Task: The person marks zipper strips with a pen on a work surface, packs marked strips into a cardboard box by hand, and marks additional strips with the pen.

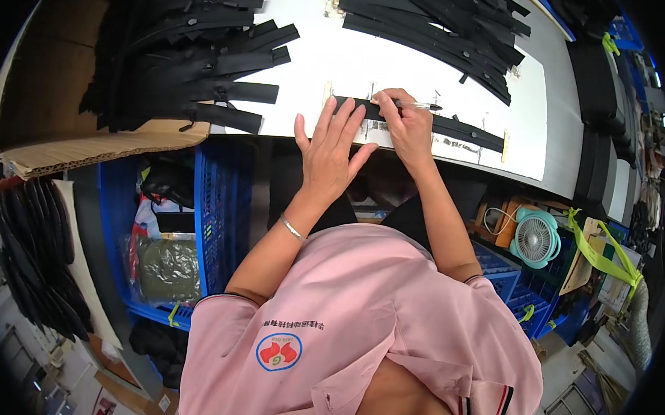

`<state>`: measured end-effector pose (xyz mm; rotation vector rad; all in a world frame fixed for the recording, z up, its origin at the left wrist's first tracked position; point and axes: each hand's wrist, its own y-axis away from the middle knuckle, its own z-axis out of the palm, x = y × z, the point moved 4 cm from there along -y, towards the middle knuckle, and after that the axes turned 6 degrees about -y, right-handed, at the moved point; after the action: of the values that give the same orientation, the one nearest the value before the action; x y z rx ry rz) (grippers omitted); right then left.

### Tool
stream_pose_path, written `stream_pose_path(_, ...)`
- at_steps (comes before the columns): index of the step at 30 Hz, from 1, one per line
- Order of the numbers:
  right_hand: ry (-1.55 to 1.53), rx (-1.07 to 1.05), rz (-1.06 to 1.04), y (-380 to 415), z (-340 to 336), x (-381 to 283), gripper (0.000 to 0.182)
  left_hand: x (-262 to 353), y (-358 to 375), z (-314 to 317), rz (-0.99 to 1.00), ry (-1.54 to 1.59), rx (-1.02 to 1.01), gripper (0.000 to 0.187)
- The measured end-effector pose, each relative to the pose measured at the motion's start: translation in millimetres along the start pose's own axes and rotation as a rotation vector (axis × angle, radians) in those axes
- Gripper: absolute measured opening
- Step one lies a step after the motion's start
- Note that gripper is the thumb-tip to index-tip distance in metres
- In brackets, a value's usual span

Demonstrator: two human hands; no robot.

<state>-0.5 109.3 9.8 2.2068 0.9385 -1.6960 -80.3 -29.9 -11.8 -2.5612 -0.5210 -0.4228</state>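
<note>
A black zipper [468, 132] lies lengthwise along the front of the white tabletop, its ends near small yellowish tape marks. My left hand [328, 151] rests with fingers spread and flat, the fingertips pressing on the zipper's left end. Closed around a pen [420, 105], my right hand [408, 129] sits just to the right, over the zipper. The pen's tip is hidden by my fingers. Short pen lines and dark handwriting [456, 145] show on the white surface around the zipper.
Black zippers lie piled on the left [197, 58] and at the back [432, 21]. A cardboard box [102, 147] stands at the left edge. Below are a blue crate [204, 223] with bagged items and, at right, a small turquoise fan [535, 238]. Black stacks [598, 94] line the right.
</note>
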Motion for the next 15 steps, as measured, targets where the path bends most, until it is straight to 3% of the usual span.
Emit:
stream_pose_path(6,0.104,-0.009,-0.122,0.1,1.9,0.6,0.013,0.1,-0.1,1.0,-0.003,-0.006,-0.009,0.063)
stream_pose_path(12,0.041,0.014,0.046,1.1,-0.8,-0.2,0.017,0.1,-0.2,1.1,-0.020,0.021,-0.026,0.062)
stream_pose_path(15,-0.070,-0.111,-0.008,3.6,-2.7,7.3,0.018,0.9,-0.7,1.5,-0.012,0.005,-0.013,0.063)
